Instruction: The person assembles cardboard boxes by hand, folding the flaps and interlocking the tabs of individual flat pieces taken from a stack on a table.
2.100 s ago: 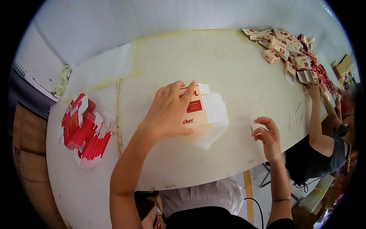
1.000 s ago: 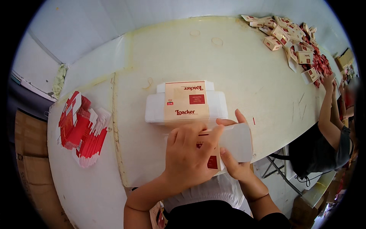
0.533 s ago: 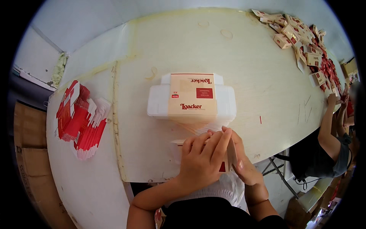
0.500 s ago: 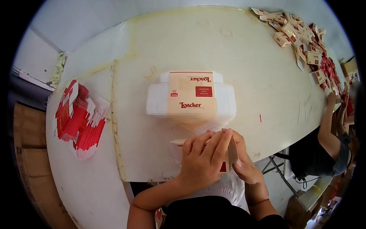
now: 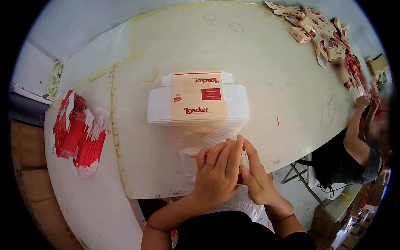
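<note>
A small cream-and-red folding carton is held low at the table's near edge, mostly hidden under my hands. My left hand lies across its top with the fingers together, and a white flap sticks out on the left. At the carton's right end my right hand grips it, thumb in front and fingers behind. Just beyond them lies a fanned stack of flat cream cartons with white side flaps.
Flat red-and-white cartons lie fanned at the left of the white table. A heap of folded cream cartons fills the far right. Another person's arm reaches in at the right. A small red strip lies on the table.
The flap that stood up at the carton's right end now lies closer in, under my fingers. My right hand has moved in toward the left. The view has shifted slightly.
</note>
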Available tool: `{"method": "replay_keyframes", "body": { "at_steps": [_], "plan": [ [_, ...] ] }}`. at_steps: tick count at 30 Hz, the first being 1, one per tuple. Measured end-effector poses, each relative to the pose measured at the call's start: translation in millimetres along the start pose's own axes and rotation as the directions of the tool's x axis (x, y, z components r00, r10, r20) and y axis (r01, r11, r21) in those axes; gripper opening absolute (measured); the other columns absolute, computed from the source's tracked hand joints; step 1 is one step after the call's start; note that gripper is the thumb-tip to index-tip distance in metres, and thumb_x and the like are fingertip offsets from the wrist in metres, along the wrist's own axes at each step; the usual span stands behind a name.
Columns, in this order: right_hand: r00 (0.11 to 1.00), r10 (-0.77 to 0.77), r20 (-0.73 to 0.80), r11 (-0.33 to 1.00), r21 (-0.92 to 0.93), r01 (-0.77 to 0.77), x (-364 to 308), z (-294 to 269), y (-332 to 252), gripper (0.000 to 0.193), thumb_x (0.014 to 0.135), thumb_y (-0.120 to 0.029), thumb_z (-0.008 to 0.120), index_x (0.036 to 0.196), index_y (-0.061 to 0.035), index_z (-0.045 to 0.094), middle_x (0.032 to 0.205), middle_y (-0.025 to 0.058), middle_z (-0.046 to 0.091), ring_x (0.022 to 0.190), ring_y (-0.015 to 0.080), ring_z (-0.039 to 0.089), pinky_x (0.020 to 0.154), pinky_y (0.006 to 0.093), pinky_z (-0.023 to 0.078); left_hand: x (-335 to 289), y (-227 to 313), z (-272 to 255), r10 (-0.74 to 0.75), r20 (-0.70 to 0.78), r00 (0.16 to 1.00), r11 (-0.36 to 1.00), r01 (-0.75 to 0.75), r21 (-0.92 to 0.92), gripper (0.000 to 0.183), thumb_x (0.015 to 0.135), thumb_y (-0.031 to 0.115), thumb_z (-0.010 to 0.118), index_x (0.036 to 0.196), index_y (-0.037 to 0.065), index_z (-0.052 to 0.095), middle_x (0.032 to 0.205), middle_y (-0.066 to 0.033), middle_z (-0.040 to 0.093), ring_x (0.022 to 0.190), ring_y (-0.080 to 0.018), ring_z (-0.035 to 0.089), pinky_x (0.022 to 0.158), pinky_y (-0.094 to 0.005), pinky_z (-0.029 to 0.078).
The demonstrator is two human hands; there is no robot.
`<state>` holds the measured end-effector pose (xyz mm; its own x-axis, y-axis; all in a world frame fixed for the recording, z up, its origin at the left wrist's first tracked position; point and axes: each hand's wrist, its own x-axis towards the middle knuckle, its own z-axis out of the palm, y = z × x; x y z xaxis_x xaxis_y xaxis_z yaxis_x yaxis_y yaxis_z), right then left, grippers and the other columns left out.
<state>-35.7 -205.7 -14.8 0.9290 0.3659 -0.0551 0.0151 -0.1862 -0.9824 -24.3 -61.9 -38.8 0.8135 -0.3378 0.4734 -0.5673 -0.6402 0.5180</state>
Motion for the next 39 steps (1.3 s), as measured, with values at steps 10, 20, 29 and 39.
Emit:
{"method": "replay_keyframes", "body": {
  "at_steps": [10,20,29,39],
  "plan": [
    [0.943,-0.329,-0.059,0.869,-0.410,0.278,0.7,13.3,32.0,0.072,0.089,-0.028,0.045,0.142,0.0112,0.016,0.143,0.0320,0.027,0.125,0.0467,0.036,0.102,0.0471,0.035,-4.1,-1.0,11.1,0.073,-0.118,0.990,0.988,-0.055,0.148,0.050,0.082,0.020,0.056,0.123,-0.008,0.050,0.111,-0.0168,0.059,0.099,-0.0268,0.057,0.086,-0.0425,0.038],
    [0.991,-0.123,-0.049,0.953,-0.283,0.105,-20.2,-2.2,38.7,0.067,0.090,-0.017,0.044,0.148,-0.0010,0.012,0.121,0.0268,0.053,0.090,0.0417,0.060,0.079,0.0418,0.049,4.2,15.0,17.0,0.201,0.031,0.979,0.934,-0.201,0.295,0.061,0.075,0.025,0.062,0.125,-0.008,0.050,0.104,-0.0149,0.060,0.091,-0.0267,0.054,0.080,-0.0446,0.037],
    [0.457,0.300,-0.837,0.741,0.506,0.441,23.9,-212.4,2.0,0.061,0.098,-0.042,0.036,0.148,-0.0144,0.016,0.138,0.0182,0.039,0.108,0.0376,0.057,0.079,0.0377,0.050,80.8,-20.0,-73.5,0.059,0.215,0.975,0.960,-0.115,0.255,0.115,0.055,0.068,0.075,0.139,0.002,0.035,0.145,-0.0224,0.028,0.138,-0.0412,0.022,0.108,-0.0625,0.012],
    [0.843,0.265,-0.468,0.899,0.436,-0.041,27.9,-136.8,61.6,0.050,0.091,-0.029,0.052,0.137,-0.0142,0.040,0.137,0.0122,0.041,0.096,0.0223,0.058,0.076,0.0332,0.047,99.3,-95.3,-60.4,0.030,0.417,0.908,0.965,-0.135,0.223,0.111,0.052,0.045,0.085,0.140,0.001,0.033,0.134,-0.0168,0.039,0.127,-0.0334,0.035,0.107,-0.0469,0.027]
  ]
}}
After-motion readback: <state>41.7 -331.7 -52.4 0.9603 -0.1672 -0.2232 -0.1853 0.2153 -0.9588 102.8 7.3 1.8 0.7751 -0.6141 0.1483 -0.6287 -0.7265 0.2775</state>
